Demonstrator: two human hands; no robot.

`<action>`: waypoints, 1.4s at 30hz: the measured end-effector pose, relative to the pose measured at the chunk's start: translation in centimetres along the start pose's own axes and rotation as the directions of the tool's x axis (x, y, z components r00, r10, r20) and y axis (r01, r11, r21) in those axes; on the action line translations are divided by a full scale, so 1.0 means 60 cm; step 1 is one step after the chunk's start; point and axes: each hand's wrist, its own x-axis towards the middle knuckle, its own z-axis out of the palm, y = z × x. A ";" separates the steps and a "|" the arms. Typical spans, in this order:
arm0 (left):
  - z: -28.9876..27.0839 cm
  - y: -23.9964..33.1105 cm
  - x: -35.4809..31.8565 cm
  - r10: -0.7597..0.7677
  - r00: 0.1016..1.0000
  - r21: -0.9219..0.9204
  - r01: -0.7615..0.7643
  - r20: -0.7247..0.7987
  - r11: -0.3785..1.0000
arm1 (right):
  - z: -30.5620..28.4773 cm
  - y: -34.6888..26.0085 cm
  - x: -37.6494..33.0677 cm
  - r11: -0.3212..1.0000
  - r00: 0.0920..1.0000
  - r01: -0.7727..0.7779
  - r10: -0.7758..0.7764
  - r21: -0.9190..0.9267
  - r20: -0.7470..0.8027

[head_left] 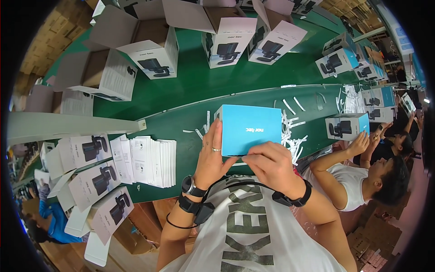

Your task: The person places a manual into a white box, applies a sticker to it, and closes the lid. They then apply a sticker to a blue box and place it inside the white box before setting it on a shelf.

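Blue-topped box (252, 122), right of the leaflet stack (153, 163), long axis crosswise: left hand (212, 152) (nearer the stack) holds its left end; right hand (272, 162) bunches at the near edge, pinch indiscernible.

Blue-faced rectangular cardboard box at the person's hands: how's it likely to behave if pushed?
The blue-faced cardboard box is probably stiff: its blue face looks undented with the left hand against its side. Flat faces and square corners suggest sliding or tipping, not rolling.
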 end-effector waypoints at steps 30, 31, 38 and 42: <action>0.005 -0.024 -0.023 0.054 0.997 0.084 -0.049 -0.058 0.995 | -0.056 -0.009 0.109 0.896 0.782 0.316 -0.059 -0.313 0.621; 0.004 -0.025 -0.024 0.058 0.996 0.085 -0.053 -0.062 0.995 | -0.054 -0.014 0.103 0.926 0.814 0.239 -0.027 -0.292 0.581; 0.004 -0.036 -0.029 0.092 0.994 0.102 -0.086 -0.060 0.991 | -0.028 -0.031 0.035 0.981 0.941 -0.083 0.135 -0.176 0.309; 0.006 -0.040 -0.032 0.089 0.993 0.099 -0.082 -0.071 0.992 | -0.015 -0.038 0.007 0.979 0.965 -0.169 0.189 -0.114 0.184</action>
